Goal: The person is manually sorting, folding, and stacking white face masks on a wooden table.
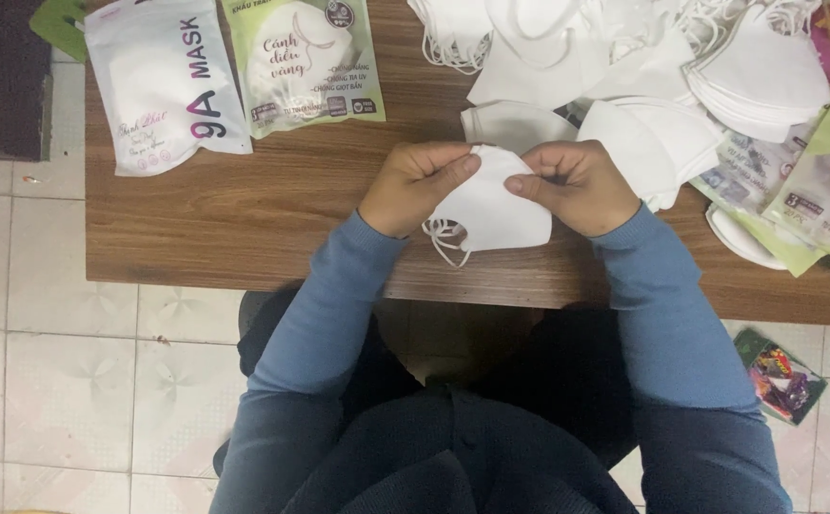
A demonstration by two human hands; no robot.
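Both hands are pinching one folded white mask over the table: left hand gripping its top edge, right hand likewise. Loose masks are piling at one o'clock; two pouches are lying at eleven, apparently unfilled.

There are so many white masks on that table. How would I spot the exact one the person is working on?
Start at the wooden table and skip the loose pile of white masks along its far edge. Nearer the person, the left hand and right hand pinch one folded white mask between them. It alone is held, ear loops dangling at its lower left.
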